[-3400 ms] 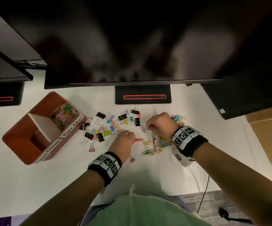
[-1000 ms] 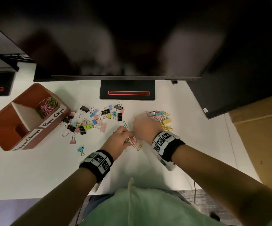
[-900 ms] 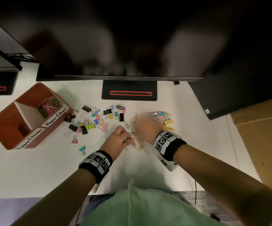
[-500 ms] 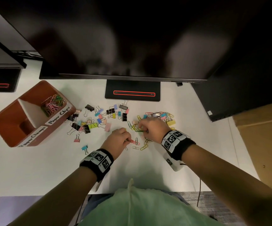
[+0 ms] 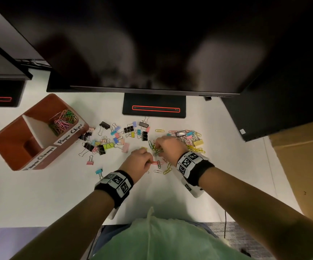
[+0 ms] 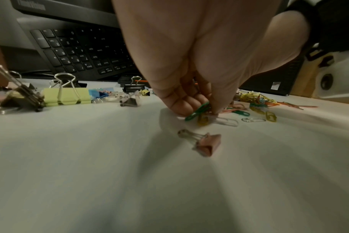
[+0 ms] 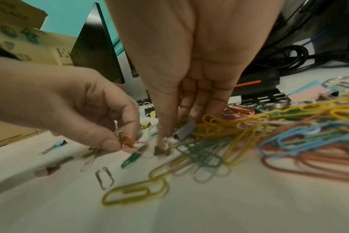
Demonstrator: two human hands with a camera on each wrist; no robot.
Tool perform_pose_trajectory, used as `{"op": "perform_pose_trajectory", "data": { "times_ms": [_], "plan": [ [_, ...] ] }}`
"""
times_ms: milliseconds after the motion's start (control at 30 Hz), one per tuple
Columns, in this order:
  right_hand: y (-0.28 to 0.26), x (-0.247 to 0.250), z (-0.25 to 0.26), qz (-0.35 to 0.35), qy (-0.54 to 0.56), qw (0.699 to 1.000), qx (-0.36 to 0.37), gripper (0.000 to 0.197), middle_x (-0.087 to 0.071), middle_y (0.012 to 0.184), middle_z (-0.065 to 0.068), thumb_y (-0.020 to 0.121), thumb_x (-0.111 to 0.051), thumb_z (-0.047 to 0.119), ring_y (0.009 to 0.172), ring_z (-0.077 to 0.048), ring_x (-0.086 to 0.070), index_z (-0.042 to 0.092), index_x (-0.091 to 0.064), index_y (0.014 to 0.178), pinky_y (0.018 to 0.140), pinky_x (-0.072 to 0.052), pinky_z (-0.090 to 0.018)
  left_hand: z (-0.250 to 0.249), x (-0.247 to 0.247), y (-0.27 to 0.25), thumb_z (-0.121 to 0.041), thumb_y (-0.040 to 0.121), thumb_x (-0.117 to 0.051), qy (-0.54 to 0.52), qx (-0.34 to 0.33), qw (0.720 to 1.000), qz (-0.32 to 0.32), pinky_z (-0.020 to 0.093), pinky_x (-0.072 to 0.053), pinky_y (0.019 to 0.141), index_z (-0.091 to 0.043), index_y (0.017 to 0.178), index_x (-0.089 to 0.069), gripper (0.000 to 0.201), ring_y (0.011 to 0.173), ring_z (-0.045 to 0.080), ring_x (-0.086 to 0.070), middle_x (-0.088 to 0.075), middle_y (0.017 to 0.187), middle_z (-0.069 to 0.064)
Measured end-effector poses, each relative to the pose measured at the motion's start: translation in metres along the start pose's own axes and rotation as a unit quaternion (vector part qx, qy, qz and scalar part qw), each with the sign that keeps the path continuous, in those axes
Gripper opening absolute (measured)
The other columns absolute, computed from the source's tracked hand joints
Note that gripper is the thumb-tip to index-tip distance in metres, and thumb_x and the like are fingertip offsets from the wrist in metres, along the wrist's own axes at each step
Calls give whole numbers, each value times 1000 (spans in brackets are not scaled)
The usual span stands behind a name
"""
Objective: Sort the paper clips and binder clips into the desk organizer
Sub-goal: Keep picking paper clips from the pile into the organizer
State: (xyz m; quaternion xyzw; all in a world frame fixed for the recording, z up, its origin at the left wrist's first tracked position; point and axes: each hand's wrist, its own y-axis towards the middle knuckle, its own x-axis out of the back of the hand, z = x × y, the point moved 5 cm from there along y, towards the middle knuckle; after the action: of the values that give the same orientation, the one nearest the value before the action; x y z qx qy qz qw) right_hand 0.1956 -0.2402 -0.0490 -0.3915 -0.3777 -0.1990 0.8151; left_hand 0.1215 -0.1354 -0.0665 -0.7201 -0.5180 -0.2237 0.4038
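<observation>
My left hand (image 5: pixel 149 161) rests on the white desk and pinches a small bunch of coloured paper clips (image 6: pixel 200 110). Just right of it, my right hand (image 5: pixel 158 149) points its fingertips down into the loose paper clip pile (image 7: pixel 239 126) and pinches clips at the pile's left edge. More paper clips (image 5: pixel 193 145) lie behind that wrist. Binder clips (image 5: pixel 106 146) in black, yellow, pink and blue are scattered between the hands and the brown desk organizer (image 5: pixel 7 147). Its "Paper Clips" compartment holds paper clips (image 5: pixel 62 121); the "Paper Clamps" one looks bare.
A monitor stand (image 5: pixel 153 106) sits behind the clips under a big dark screen. A keyboard (image 6: pixel 80 53) lies under it. A pink binder clip (image 6: pixel 206 144) lies near my left hand and a blue one (image 5: pixel 99 172) by the left wrist. Cardboard (image 5: pixel 302 166) borders the desk's right.
My right hand moved from beside the left hand up and right into the clip pile and closed on clips there. The left hand stayed put, still holding its bunch.
</observation>
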Motion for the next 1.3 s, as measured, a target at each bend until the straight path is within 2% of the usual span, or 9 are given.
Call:
{"op": "perform_pose_trajectory", "data": {
  "times_ms": [400,533,667,800,867,1000,1133,1200,1300],
  "plan": [
    [-1,2,-5,28,3,1000,12,19,-62,108,-9,87,-56,18,101,-26,-57,15,-66,103,89,-48,-38,-1,5,1,-15,90,-53,-5,13,1000,11,28,-44,74,-8,96,-61,13,89,23,-54,-60,96,9],
    [-12,17,-6,-39,88,995,30,14,-63,101,-6,86,-60,18,91,-19,-56,14,-67,97,87,-49,-38,-1,26,-8,-17,88,-57,-76,18,996,-41,26,-47,62,-12,94,-62,9,73,15,-55,-58,84,1],
    [-13,38,5,-85,127,987,44,10,-58,94,-1,85,-63,19,84,-15,-56,16,-65,94,82,-51,-33,2,68,-23,-17,84,-64,-143,19,984,-107,28,-54,70,-17,87,-65,3,74,13,-63,-67,82,1],
    [3,65,48,-124,127,980,90,13,-61,97,-2,84,-64,19,85,-14,-56,16,-65,96,81,-48,-27,31,134,-45,-14,82,-67,-201,87,953,-207,24,-52,67,-21,82,-65,7,71,15,-63,-68,76,1],
    [22,77,87,-145,126,973,127,12,-60,93,-3,83,-65,17,80,-13,-54,14,-66,95,77,-46,-26,57,172,-60,-16,83,-66,-193,130,940,-250,13,-48,62,-18,80,-63,5,69,16,-62,-68,75,4],
    [71,86,176,-162,119,965,168,11,-62,94,-10,83,-64,14,82,-21,-57,9,-66,94,79,-45,-28,117,224,-83,-24,84,-63,-111,220,932,-266,10,-41,54,-14,81,-62,10,61,9,-58,-62,67,-5],
    [114,74,238,-120,134,973,143,22,-63,105,-11,84,-64,18,98,-25,-58,10,-63,104,88,-46,-34,164,236,-78,-24,86,-61,-108,274,925,-238,31,-48,83,-15,92,-65,12,88,20,-63,-69,93,4],
    [124,65,251,-96,153,975,130,32,-64,110,-12,83,-65,22,101,-26,-59,11,-60,113,91,-48,-35,167,242,-78,-17,90,-54,-92,276,923,-253,32,-42,95,-10,109,-63,22,106,25,-60,-66,111,9],
    [114,64,248,-109,189,964,153,32,-63,113,-8,86,-62,25,96,-21,-61,15,-58,116,90,-50,-31,148,247,-87,-10,91,-50,-123,218,924,-289,25,-40,96,-13,119,-57,29,108,12,-56,-60,122,3]
  ]
}}
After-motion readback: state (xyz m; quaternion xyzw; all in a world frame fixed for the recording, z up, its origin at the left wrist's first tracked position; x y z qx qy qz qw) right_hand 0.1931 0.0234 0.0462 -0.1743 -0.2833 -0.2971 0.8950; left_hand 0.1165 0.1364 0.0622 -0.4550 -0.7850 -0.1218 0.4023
